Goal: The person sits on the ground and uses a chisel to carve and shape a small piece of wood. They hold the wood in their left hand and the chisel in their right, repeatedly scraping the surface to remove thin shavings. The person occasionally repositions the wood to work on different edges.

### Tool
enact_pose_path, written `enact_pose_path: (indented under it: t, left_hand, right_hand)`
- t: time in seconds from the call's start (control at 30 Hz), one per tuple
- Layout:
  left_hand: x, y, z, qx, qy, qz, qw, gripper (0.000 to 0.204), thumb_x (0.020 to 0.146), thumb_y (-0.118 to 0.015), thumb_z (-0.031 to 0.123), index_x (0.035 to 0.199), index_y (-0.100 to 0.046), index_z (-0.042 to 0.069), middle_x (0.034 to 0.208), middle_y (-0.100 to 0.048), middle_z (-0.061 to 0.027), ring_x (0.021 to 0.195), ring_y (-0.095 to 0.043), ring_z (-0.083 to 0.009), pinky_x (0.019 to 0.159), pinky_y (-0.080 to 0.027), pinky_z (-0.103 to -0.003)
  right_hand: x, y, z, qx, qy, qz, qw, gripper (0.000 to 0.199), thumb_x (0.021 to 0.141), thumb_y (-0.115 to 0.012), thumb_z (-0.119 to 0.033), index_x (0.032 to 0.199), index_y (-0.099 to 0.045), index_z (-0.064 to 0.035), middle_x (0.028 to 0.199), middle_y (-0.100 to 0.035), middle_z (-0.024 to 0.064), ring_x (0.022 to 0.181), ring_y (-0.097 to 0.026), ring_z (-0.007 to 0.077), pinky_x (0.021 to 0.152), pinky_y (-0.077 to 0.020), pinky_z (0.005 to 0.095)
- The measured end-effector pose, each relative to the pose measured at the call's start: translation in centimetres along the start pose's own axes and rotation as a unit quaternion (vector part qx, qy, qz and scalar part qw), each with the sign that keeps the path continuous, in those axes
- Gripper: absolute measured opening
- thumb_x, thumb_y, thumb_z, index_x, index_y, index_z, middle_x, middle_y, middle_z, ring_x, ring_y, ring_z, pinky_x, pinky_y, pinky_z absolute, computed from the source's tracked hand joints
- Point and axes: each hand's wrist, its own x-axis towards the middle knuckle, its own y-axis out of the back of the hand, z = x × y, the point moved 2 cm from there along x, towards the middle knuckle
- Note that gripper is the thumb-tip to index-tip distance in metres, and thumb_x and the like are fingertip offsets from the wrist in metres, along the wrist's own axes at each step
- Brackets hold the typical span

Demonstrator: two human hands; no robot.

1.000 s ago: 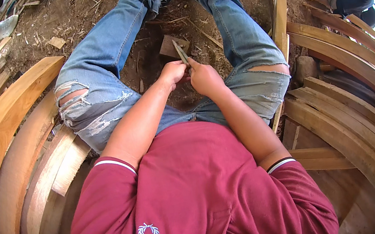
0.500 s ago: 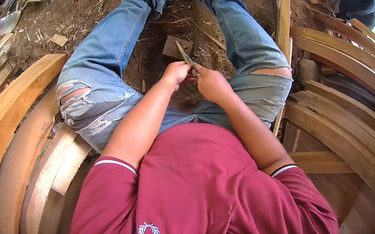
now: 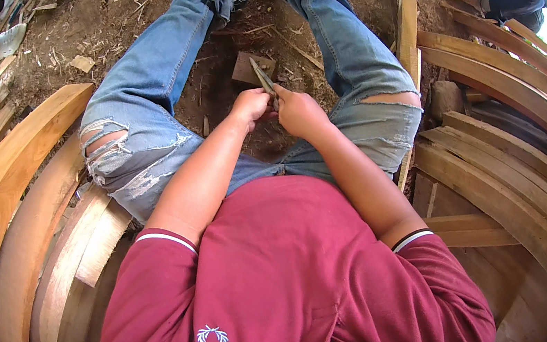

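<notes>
While fingers of right hand (image 3: 301,110) grip slim, pointed, grey-brown strip (image 3: 261,76) between legs in ripped blue jeans (image 3: 161,92), left hand (image 3: 252,106) curls alongside, its hold hidden. Square brown wooden block (image 3: 243,72) just beyond, on brown dirt floor (image 3: 128,30); long tan wooden planks (image 3: 37,134) at both sides.

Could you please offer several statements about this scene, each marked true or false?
1. The right hand grips a slim, pointed object. True.
2. The left hand rests on the left knee. False: the left hand is close beside the right hand.
3. A small wooden block lies on the ground between the legs. True.
4. The jeans are intact at both knees. False: the jeans are torn at both.
5. Long wooden pieces lie on both sides of the person. True.
</notes>
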Motion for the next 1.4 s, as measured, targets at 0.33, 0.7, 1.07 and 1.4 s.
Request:
enact_pose_path:
  t: [0.33,0.7,1.07,1.4]
  left_hand:
    - [-0.6,-0.5,-0.2,-0.011,-0.007,-0.016,1.0,0.023,0.1,-0.051,0.014,0.115,-0.067,0.006,0.101,-0.072,-0.0056,0.085,-0.071,-0.0155,0.071,-0.057,-0.032]
    - [1.0,0.7,-0.2,0.0,-0.032,0.005,0.999,0.025,0.1,-0.057,0.02,0.117,-0.068,0.006,0.096,-0.068,-0.0015,0.08,-0.064,-0.0119,0.069,-0.054,-0.028]
    - [1.3,0.9,-0.4,-0.008,-0.042,-0.003,0.999,0.022,0.096,-0.054,0.011,0.108,-0.071,0.002,0.089,-0.07,-0.0068,0.075,-0.068,-0.0181,0.068,-0.057,-0.032]
    - [-0.4,-0.6,-0.2,-0.026,0.004,-0.004,1.0,0.017,0.098,-0.058,0.014,0.105,-0.067,0.002,0.09,-0.068,-0.006,0.073,-0.068,-0.017,0.068,-0.062,-0.033]
  right_hand:
    - [0.8,-0.5,0.3,-0.007,-0.018,0.003,1.0,0.047,0.091,-0.047,-0.014,0.137,-0.057,-0.0076,0.095,-0.068,0.0302,0.093,-0.068,0.0446,0.082,-0.0525,0.0536]
    - [0.5,-0.6,-0.4,-0.002,-0.023,0.023,0.999,0.044,0.096,-0.045,-0.019,0.137,-0.057,-0.0089,0.094,-0.067,0.031,0.091,-0.066,0.0464,0.082,-0.0508,0.0549]
    - [2.1,-1.2,-0.1,-0.074,-0.032,0.009,0.997,0.053,0.087,-0.054,-0.013,0.14,-0.053,-0.0067,0.095,-0.069,0.0291,0.094,-0.069,0.0425,0.083,-0.0536,0.052]
    - [0.7,1.7,0.4,-0.033,-0.021,0.025,0.999,0.047,0.091,-0.051,-0.016,0.136,-0.058,-0.0045,0.101,-0.069,0.0288,0.097,-0.067,0.0424,0.086,-0.0525,0.0505]
